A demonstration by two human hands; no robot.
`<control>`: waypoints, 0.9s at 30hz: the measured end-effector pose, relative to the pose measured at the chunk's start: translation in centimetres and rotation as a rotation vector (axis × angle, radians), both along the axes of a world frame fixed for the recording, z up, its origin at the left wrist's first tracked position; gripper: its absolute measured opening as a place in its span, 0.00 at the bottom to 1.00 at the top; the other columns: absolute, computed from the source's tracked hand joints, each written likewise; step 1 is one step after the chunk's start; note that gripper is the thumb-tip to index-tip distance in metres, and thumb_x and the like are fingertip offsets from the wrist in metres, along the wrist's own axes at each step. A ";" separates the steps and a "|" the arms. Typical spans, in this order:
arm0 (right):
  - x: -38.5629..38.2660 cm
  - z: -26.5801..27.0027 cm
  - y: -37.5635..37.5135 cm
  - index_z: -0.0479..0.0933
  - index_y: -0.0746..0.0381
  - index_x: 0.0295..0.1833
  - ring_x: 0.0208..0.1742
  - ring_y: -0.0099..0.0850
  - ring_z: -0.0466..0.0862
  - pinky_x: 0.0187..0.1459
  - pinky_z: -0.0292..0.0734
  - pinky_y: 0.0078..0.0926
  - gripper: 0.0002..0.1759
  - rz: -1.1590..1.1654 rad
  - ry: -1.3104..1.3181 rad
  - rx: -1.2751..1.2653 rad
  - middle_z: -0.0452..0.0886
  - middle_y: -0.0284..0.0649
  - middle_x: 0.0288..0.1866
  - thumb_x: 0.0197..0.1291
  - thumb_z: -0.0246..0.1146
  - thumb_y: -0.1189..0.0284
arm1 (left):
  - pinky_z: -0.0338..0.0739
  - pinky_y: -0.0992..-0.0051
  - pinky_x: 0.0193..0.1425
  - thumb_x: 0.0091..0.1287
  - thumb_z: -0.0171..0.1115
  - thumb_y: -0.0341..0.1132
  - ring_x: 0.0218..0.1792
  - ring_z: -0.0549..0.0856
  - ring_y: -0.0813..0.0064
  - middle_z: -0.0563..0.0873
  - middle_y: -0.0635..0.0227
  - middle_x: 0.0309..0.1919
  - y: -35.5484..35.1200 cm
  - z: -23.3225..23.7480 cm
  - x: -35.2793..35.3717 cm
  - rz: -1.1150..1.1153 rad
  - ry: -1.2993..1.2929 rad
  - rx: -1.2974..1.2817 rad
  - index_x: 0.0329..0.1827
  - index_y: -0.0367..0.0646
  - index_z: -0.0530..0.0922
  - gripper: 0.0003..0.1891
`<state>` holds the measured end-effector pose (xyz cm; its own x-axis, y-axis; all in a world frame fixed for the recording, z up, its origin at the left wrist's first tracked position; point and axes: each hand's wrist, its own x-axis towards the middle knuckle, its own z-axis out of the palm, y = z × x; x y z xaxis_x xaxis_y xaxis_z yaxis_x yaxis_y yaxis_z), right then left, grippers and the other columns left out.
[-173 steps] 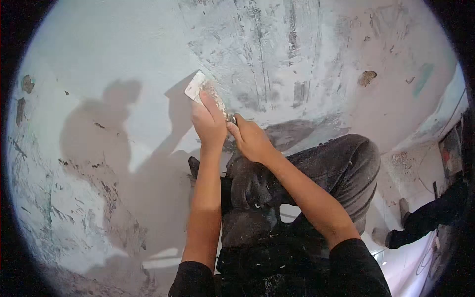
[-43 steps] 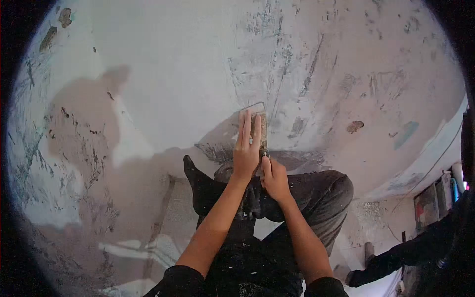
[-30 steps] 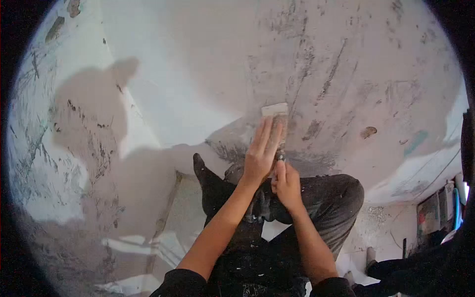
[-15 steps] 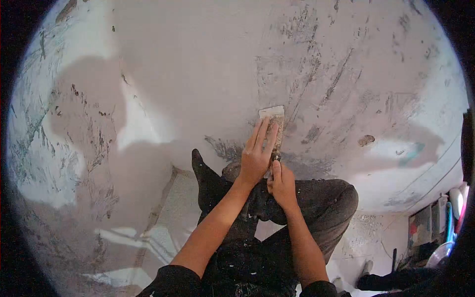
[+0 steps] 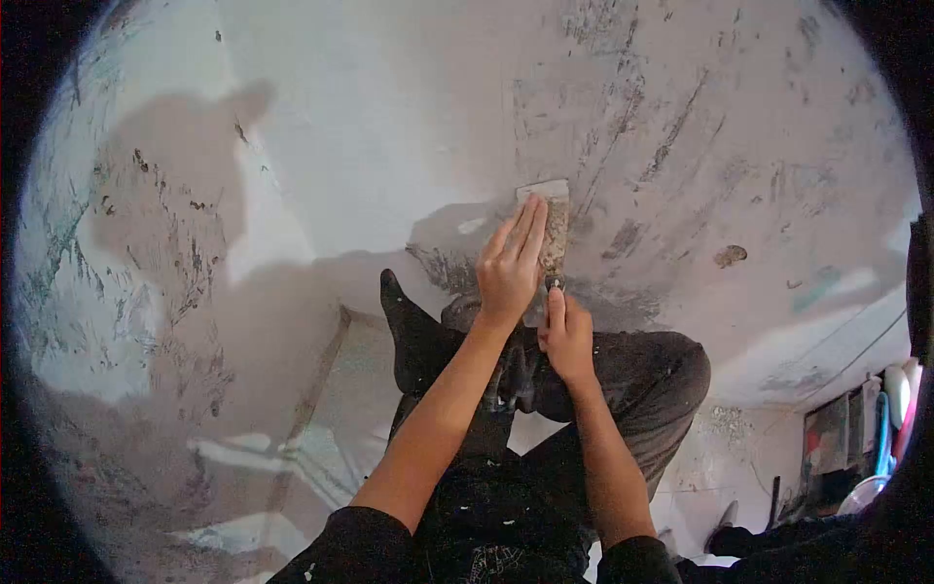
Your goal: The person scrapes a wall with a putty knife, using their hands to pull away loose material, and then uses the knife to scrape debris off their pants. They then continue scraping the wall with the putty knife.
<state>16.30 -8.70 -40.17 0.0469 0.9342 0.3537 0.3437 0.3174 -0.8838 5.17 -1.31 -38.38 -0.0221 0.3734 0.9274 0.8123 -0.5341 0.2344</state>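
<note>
My right hand is wrapped round the handle of a putty knife, its thumb pointing up toward the blade. The wide blade is crusted with dried filler and its pale front edge lies against the wall. My left hand rests with outstretched fingers on the left side of the blade, fingertips close to its front edge. Scraped, dark-streaked plaster surrounds the blade on the right, while smoother pale plaster is to the left.
My bent knee and dark-socked foot are close beneath my hands. A ledge runs below the wall at left. Lower right are a rack of things, a clear round container and another person's dark-clothed leg.
The whole view has shifted slightly, so the wall, hands and putty knife appear higher. My left fingers are closer together on the blade. A shadow on the left has changed shape.
</note>
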 end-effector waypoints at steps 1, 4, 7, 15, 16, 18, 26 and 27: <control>0.2 -0.1 0.2 0.70 0.67 0.30 0.14 0.30 0.72 0.21 0.66 0.32 0.25 0.001 -0.006 0.013 0.70 0.39 0.15 0.77 0.45 0.61 | 0.84 0.69 0.52 0.58 0.60 0.21 0.57 0.83 0.65 0.80 0.67 0.64 0.4 0.0 0.1 0.010 -0.008 0.004 0.68 0.44 0.74 0.30; 0.3 -0.8 0.5 0.67 0.64 0.30 0.15 0.20 0.67 0.17 0.62 0.22 0.24 0.028 -0.008 0.058 0.66 0.31 0.18 0.77 0.46 0.59 | 0.84 0.71 0.50 0.59 0.60 0.21 0.58 0.82 0.68 0.79 0.69 0.65 0.8 -0.5 0.2 0.040 -0.001 0.054 0.69 0.45 0.73 0.31; 0.6 -0.8 0.6 0.67 0.63 0.30 0.16 0.20 0.67 0.17 0.62 0.21 0.23 0.056 0.029 -0.033 0.66 0.31 0.19 0.77 0.46 0.59 | 0.84 0.72 0.51 0.60 0.60 0.22 0.60 0.81 0.69 0.79 0.70 0.65 0.3 0.2 0.0 0.069 0.037 0.046 0.69 0.46 0.74 0.30; -0.3 1.3 -1.0 0.65 0.62 0.32 0.16 0.18 0.64 0.16 0.60 0.21 0.22 0.172 0.199 -0.114 0.64 0.30 0.20 0.78 0.45 0.58 | 0.80 0.68 0.57 0.63 0.59 0.24 0.62 0.80 0.68 0.78 0.70 0.65 0.1 0.1 -0.4 0.076 0.049 0.040 0.69 0.45 0.74 0.28; -0.5 1.5 -1.1 0.65 0.62 0.33 0.16 0.18 0.64 0.16 0.60 0.20 0.22 0.185 0.226 -0.153 0.63 0.30 0.20 0.78 0.45 0.57 | 0.80 0.68 0.57 0.63 0.59 0.24 0.62 0.80 0.68 0.78 0.70 0.65 0.4 0.2 -0.6 0.085 0.047 0.044 0.69 0.45 0.74 0.28; -0.5 1.3 -1.1 0.66 0.62 0.32 0.15 0.20 0.66 0.17 0.62 0.22 0.22 0.179 0.223 -0.159 0.65 0.31 0.18 0.78 0.45 0.58 | 0.78 0.67 0.60 0.65 0.58 0.27 0.63 0.79 0.68 0.78 0.70 0.66 0.3 0.0 -0.8 -0.001 0.037 0.080 0.68 0.46 0.75 0.26; -0.6 1.4 -1.4 0.67 0.63 0.33 0.14 0.21 0.68 0.17 0.64 0.24 0.22 0.137 0.222 -0.195 0.67 0.32 0.19 0.77 0.45 0.58 | 0.76 0.66 0.60 0.66 0.59 0.30 0.61 0.78 0.69 0.78 0.72 0.66 -0.2 -0.2 -0.8 0.022 0.042 0.032 0.67 0.47 0.76 0.24; -0.6 1.1 -1.2 0.67 0.64 0.33 0.14 0.21 0.68 0.17 0.64 0.24 0.22 0.158 0.241 -0.206 0.67 0.32 0.19 0.77 0.45 0.58 | 0.77 0.66 0.59 0.66 0.59 0.29 0.61 0.78 0.69 0.78 0.73 0.66 -0.2 -0.3 -0.9 0.027 0.034 0.036 0.68 0.47 0.76 0.24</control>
